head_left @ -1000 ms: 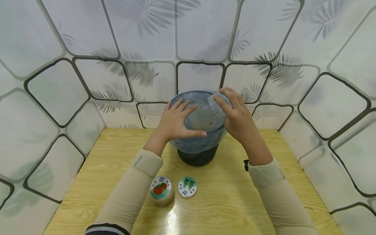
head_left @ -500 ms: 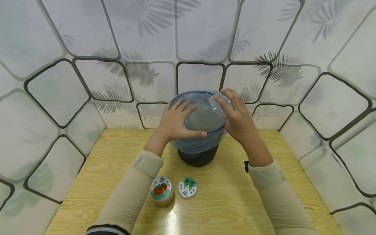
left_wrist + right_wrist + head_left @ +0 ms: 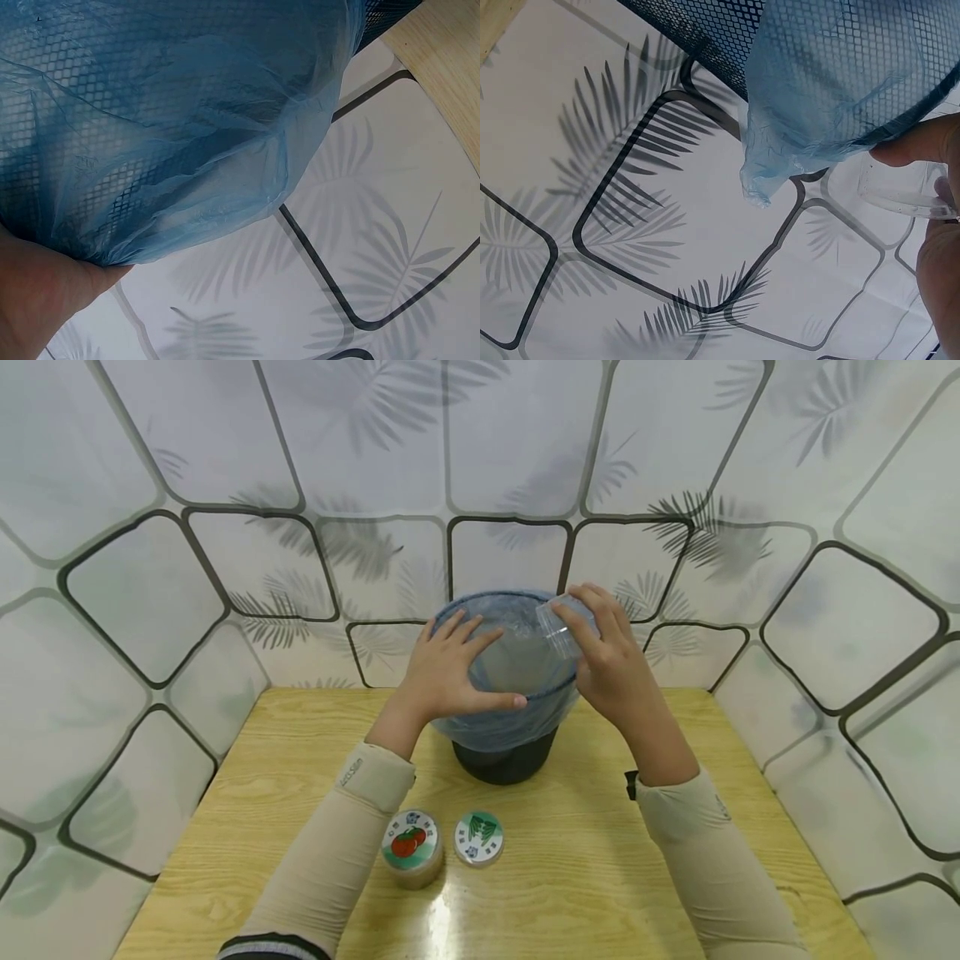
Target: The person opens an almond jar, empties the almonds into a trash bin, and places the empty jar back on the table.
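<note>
On the near side of the bin (image 3: 504, 764), the wood-grain table (image 3: 600, 860) bears a tomato jar (image 3: 412, 852) and, just beside it, a round lid (image 3: 478, 838). My left hand (image 3: 446, 677) lies at the bin's left rim, fingers straight and spread. Blue liner (image 3: 491, 731) covers that rim. At the bin's right rim my right hand (image 3: 611, 664) grasps a clear cup (image 3: 557, 631), tilted above the opening. Behind the bin and to both sides stands a pale, leaf-patterned wall (image 3: 510, 435). Only the wrist views show the bin's mesh (image 3: 697, 34); the right one alone shows a crumpled tail (image 3: 761, 187) of liner.
</note>
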`<state>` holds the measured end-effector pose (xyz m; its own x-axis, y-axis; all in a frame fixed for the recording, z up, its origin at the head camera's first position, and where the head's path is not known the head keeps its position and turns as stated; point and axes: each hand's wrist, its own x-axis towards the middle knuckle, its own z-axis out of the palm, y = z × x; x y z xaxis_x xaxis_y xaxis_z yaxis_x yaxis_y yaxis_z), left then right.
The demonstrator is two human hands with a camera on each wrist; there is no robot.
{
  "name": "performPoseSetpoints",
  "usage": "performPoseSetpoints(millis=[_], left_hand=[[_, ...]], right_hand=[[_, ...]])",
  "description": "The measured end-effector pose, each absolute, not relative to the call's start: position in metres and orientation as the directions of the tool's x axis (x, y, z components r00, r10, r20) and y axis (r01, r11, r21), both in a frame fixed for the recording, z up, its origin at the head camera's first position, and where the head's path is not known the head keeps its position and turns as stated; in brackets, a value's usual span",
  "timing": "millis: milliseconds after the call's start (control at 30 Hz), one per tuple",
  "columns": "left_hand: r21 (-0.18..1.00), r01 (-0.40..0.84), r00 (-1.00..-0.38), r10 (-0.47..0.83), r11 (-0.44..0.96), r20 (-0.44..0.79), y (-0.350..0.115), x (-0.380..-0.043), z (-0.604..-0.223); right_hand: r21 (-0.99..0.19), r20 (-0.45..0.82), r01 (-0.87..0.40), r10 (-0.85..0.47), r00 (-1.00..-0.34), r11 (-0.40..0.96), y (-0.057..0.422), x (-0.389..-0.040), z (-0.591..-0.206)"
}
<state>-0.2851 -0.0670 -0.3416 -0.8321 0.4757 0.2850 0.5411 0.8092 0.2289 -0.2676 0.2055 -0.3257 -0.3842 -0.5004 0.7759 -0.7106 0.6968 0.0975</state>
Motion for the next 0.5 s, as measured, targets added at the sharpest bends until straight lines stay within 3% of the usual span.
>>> performPoseSetpoints(millis=[500], left_hand=[[0.232,0.539,-0.834,0.474,0.810,0.283,-0.0662,-0.2869,-0.3420]], right_hand=[[0.087,0.794,-0.686,-0.466,-0.390,0.723,0.2096,-0.2689,-0.3279]])
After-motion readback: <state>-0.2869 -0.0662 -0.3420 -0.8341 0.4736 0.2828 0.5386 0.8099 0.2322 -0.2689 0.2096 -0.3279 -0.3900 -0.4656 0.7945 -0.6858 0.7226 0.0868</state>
